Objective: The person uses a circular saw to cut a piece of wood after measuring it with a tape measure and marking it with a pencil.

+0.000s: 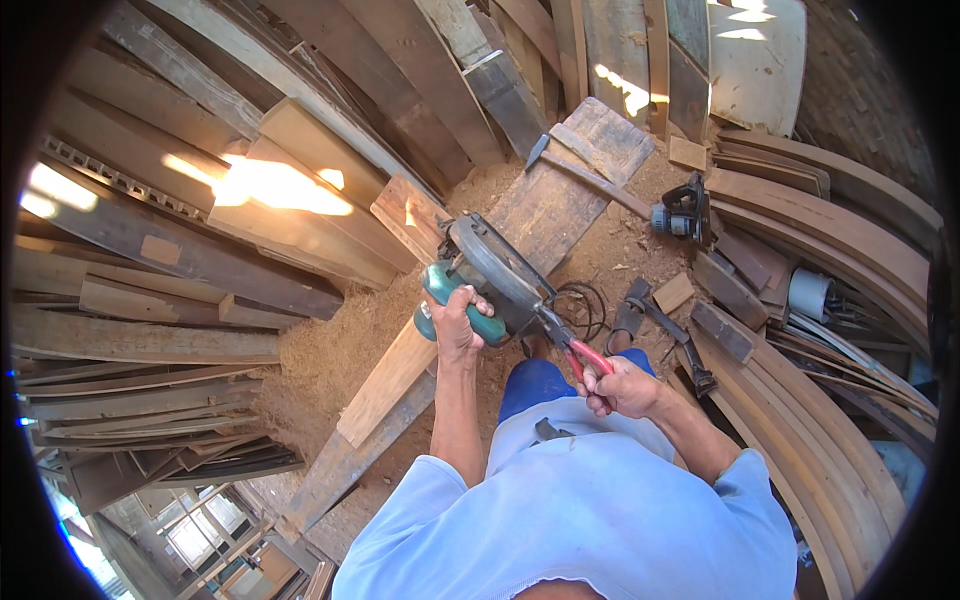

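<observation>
Left hand [455,322] is wrapped around the teal handle of the circular saw [487,280]; right hand [625,385] is closed on the red-handled pliers [572,345], whose nose sits at the saw's blade guard, right side.

Largest to smallest:
- Stacked planks [190,250] fill the left half, leaning and overlapping — sun patches on 2 of them.
- Curved wooden strips [830,420] are bundled along the right edge.
- Long grey board [545,215] runs diagonally from lower left to upper centre; the saw is held just over its middle.
- Lighter plank [395,370] lies on that board, below the left hand.
- Sawdust [330,350] covers the ground between the planks and the board.
- Second power tool [683,212], dark with a grey motor end, sits on the sawdust up right, well apart from both hands.
- Hammer [580,172] lies across the far end of the grey board.
- Black cord coil [580,305] — just right of the saw.
- Small wood offcut [673,293] lies near the coil.
</observation>
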A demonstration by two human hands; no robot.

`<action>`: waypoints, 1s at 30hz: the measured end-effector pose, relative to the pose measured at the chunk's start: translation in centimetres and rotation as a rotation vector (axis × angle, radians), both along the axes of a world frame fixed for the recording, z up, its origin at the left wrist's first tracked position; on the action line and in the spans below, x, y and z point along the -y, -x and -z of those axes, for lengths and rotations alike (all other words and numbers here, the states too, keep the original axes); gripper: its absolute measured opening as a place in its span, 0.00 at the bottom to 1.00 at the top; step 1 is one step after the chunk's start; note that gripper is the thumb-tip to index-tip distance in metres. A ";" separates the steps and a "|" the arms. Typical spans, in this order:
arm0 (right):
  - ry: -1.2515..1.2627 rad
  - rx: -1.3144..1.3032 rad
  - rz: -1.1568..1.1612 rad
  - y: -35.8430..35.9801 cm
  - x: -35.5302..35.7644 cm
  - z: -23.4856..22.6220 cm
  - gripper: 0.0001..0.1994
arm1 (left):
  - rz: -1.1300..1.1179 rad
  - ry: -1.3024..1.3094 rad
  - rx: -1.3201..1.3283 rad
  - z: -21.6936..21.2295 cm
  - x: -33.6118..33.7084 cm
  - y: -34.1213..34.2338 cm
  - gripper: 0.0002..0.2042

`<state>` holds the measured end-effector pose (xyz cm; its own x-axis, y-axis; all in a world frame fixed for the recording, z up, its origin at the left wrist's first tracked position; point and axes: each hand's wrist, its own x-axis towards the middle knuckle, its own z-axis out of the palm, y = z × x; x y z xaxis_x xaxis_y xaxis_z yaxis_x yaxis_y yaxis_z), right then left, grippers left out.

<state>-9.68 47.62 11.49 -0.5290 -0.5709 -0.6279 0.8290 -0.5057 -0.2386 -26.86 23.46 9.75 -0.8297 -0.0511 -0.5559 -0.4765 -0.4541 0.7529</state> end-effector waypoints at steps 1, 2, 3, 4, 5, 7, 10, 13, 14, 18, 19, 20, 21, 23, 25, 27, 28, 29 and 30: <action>-0.010 0.000 -0.002 0.0 0.0 0.0 0.03 | 0.002 0.009 -0.003 0.0 -0.1 0.0 0.21; -0.019 -0.001 -0.006 0.2 -0.1 -0.3 0.03 | 0.000 -0.001 -0.001 0.1 0.1 0.0 0.21; -0.028 -0.002 -0.010 0.4 -0.1 -0.6 0.04 | -0.002 -0.012 0.001 0.5 0.4 -0.1 0.22; -0.091 -0.044 -0.088 0.8 -0.8 -1.1 0.04 | -0.004 -0.023 0.003 0.9 0.6 -0.2 0.22; -0.154 -0.091 -0.164 2.1 -2.1 -2.4 0.04 | -0.004 -0.019 0.000 1.2 0.8 -0.2 0.22; -0.395 -0.346 -0.348 3.7 -3.8 -2.4 0.04 | -0.005 0.000 -0.005 1.6 1.1 -0.8 0.22; -0.831 -0.744 -0.531 4.9 -6.4 -1.4 0.04 | 0.003 0.065 -0.022 0.6 -0.2 -1.3 0.20; -1.117 -0.761 -0.505 7.1 -7.2 1.1 0.06 | -0.019 0.078 -0.042 0.1 -0.5 -1.6 0.20; -1.296 -0.783 -0.509 7.8 -6.8 3.4 0.07 | -0.018 0.075 -0.043 0.3 -0.4 -1.7 0.21; -1.747 -0.821 -0.264 12.7 -3.7 10.8 0.08 | -0.024 0.061 -0.057 0.9 -0.4 -1.6 0.21; -1.822 -0.843 -0.299 14.3 -3.1 12.1 0.09 | -0.028 0.058 -0.059 0.9 -0.5 -1.7 0.21; -1.901 -0.861 -0.334 15.8 -2.8 13.4 0.10 | -0.028 0.048 -0.065 1.1 -0.6 -1.6 0.21; -1.929 -0.882 -0.373 17.0 -2.4 14.8 0.10 | -0.029 0.042 -0.066 1.4 -0.4 -1.7 0.21; -1.988 -0.913 -0.461 18.5 -1.8 16.8 0.11 | -0.029 0.021 -0.056 1.6 -0.5 -1.8 0.20; -1.928 -0.900 -0.434 18.6 -2.0 17.7 0.13 | -0.030 -0.008 -0.045 1.4 -1.0 -1.7 0.20; -1.887 -0.894 -0.379 18.4 -0.7 17.1 0.14 | -0.005 0.005 -0.047 1.7 -0.1 -1.9 0.20; -1.891 -0.884 -0.336 17.6 -0.2 16.1 0.15 | -0.005 0.005 -0.032 1.8 0.3 -1.9 0.19; -1.893 -0.881 -0.291 17.1 0.3 14.3 0.15 | -0.010 0.007 -0.022 1.7 0.6 -1.9 0.19; -1.807 -0.911 -0.152 16.5 0.5 12.1 0.15 | -0.002 -0.010 -0.008 1.3 0.7 -1.9 0.20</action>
<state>-26.15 47.07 -0.57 -0.9750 0.2169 -0.0488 0.2046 0.7896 -0.5784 -24.94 22.77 8.46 -0.8340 -0.0471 -0.5497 -0.4695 -0.4627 0.7520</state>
